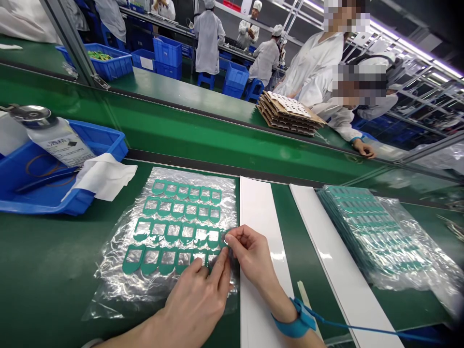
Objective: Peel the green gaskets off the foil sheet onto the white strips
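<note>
Rows of small green U-shaped frames (173, 231) lie on a clear plastic sheet (116, 270) in front of me. My left hand (199, 295) rests over the nearest row at its right end, fingers stretched out and touching the sheet. Beside it, my right hand (252, 253) is closed in a pinch at the sheet's right edge. Its thumb and forefinger grip a green frame (224, 238) at the end of the third row, partly hidden by the fingertips. A blue wrist strap (295, 319) with a cord circles my right wrist.
Two long white strips (259, 203) (326, 256) run along the table to the right. Beyond them is a stack of plastic-covered green sheets (373, 227). A blue tray (83, 198) with a bottle (54, 135) and white cloth (107, 176) stands left. Co-workers (311, 63) are behind the green barrier (203, 135).
</note>
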A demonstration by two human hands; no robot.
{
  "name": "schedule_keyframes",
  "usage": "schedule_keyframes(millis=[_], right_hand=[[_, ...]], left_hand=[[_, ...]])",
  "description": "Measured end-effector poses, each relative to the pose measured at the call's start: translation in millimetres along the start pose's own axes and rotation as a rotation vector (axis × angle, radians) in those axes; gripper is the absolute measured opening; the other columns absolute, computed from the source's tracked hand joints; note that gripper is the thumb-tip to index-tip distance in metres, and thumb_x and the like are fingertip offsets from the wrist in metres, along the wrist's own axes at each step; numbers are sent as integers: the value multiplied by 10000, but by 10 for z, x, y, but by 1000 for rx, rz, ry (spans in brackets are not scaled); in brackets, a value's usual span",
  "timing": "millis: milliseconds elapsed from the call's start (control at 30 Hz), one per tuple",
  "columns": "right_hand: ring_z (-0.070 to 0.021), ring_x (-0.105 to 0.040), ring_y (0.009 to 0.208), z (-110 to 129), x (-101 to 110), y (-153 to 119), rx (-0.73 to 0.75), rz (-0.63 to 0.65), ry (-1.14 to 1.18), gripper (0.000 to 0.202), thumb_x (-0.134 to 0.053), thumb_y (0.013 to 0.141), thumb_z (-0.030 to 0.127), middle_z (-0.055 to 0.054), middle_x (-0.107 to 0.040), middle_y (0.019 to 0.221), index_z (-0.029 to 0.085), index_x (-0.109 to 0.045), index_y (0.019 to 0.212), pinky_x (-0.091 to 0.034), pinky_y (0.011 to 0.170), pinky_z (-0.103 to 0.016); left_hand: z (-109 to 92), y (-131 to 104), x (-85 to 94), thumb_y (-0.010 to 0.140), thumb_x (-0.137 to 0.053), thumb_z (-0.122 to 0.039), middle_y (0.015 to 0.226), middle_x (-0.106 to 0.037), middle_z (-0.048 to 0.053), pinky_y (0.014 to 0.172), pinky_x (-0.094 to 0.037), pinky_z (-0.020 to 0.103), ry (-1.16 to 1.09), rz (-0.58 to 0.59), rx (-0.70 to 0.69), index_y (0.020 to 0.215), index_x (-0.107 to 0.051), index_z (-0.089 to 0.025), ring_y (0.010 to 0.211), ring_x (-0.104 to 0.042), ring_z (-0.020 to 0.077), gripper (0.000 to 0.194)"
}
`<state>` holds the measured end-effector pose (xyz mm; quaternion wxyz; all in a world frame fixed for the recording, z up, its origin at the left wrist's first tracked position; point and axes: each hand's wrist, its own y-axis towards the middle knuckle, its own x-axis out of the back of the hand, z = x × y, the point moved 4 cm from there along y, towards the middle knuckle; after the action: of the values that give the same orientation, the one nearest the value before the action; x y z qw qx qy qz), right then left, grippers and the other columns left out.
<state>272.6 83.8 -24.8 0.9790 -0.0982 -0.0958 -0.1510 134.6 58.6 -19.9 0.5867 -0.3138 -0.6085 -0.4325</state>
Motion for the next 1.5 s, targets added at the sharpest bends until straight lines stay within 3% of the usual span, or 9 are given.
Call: schedule_keyframes(millis=[433,867,1500], right_hand=[[-131,-522,555,-29,2,-13,3,-3,-38,196,-644,819,334,-22,-612,653,163,-614,728,-402,502,-230],[-131,-509,533,-38,-3,-2,4,-5,-73,203,-623,820,348,-13,-590,632,171,-592,725,-399,495,-236],[-160,-577,557,40,-22,-18,97,-19,-295,154,-554,857,276,-23,-614,652,184,-587,738,-446,509,-256]], left_hand=[[12,5,13,919,-425,-188,1311,-545,197,678,-496,352,2,-11,-1,1302,-548,-78,631,-606,176,418],[11,-14,-8,878,-493,-200,1314,-543,199,690,-476,350,-9,-21,1,1316,-533,-70,645,-610,179,459],[28,23,13,898,-457,-149,1254,-594,177,693,-472,325,-17,-87,32,1257,-586,-88,657,-618,162,386]])
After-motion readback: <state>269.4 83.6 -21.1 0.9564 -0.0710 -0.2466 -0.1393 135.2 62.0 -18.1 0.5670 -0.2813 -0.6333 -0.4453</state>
